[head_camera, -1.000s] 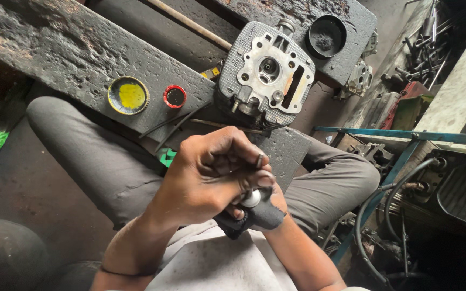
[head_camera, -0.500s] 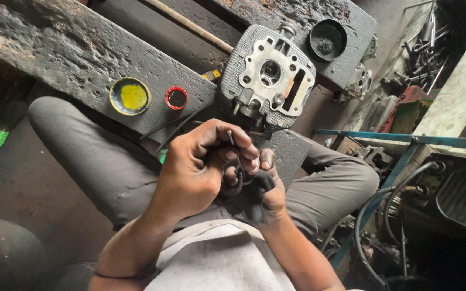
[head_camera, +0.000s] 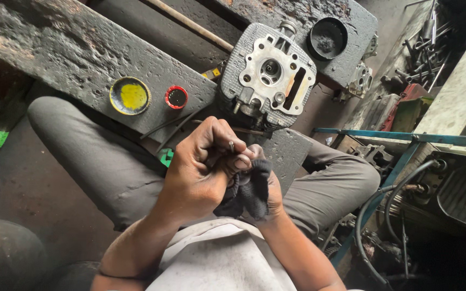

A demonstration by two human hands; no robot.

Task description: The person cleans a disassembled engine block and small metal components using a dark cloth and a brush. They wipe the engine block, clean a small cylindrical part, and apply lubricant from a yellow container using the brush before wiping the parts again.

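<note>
Over the lap, left hand (head_camera: 198, 172) and right hand (head_camera: 265, 188) clamp together on a dark rag (head_camera: 246, 191), hiding a small metal part (head_camera: 231, 145); cylinder head (head_camera: 268, 75) on desk (head_camera: 71, 54) beyond.

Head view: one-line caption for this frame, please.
Seated person's left hand and right hand work a small metal part in a dark rag, below a cylinder head.

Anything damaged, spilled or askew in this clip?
Nothing stands out. Both hands, left hand and right hand, work a dark rag around a small metal part. The cylinder head sits tilted on the grimy bench, apparently just propped there.
</note>
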